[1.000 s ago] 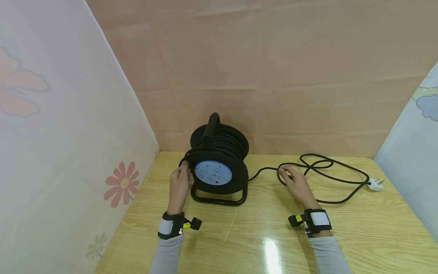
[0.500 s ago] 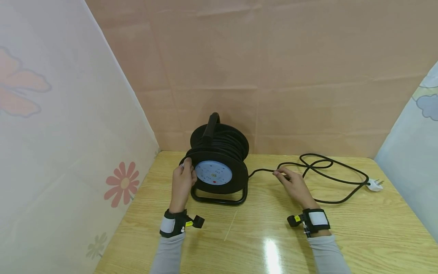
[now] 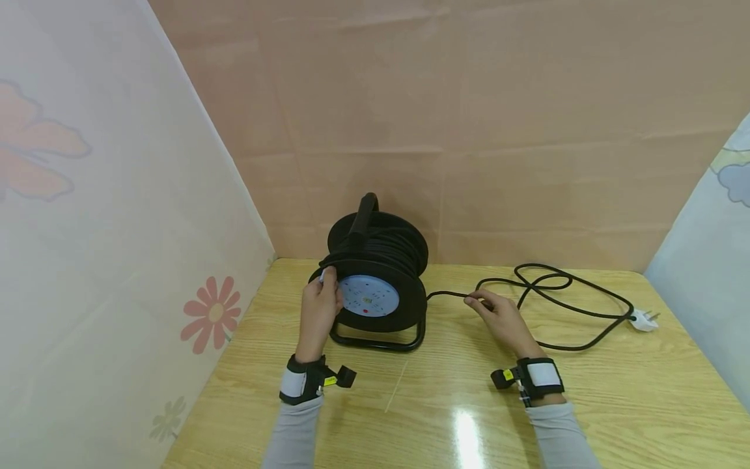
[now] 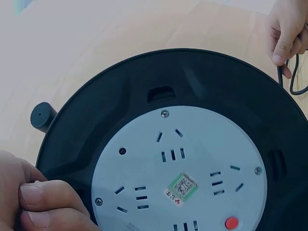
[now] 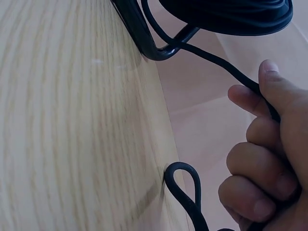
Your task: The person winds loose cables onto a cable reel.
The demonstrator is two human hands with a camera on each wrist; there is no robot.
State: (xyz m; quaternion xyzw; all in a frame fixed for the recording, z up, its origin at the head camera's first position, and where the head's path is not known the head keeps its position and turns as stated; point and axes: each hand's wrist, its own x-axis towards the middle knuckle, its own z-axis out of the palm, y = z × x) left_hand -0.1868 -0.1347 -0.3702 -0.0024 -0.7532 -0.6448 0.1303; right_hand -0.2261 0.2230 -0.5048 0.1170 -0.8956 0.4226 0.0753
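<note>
A black cable reel [image 3: 410,299] with a pale round socket panel [image 3: 370,296] stands on its tube frame, wound with black cable. My left hand [image 3: 318,306] grips the reel at the upper left of its front disc; in the left wrist view the curled fingers [image 4: 53,202] hide the exact spot they hold. A small pale bit shows at the fingertips in the head view. To the right, my right hand [image 3: 500,319] holds the loose cable [image 3: 448,293] between thumb and forefinger, other fingers curled round it, as the right wrist view shows. The cable runs from there to the reel.
The cable's free end lies in loose loops [image 3: 592,311] on the right of the wooden table [image 3: 433,417], ending in a white plug [image 3: 644,320]. A brown paper backdrop [image 3: 498,163] rises behind, with patterned sheets on both sides.
My left hand has moved up and right along the disc, and the socket panel has turned clockwise slightly. My right hand has shifted a little left along the cable, closer to the reel.
</note>
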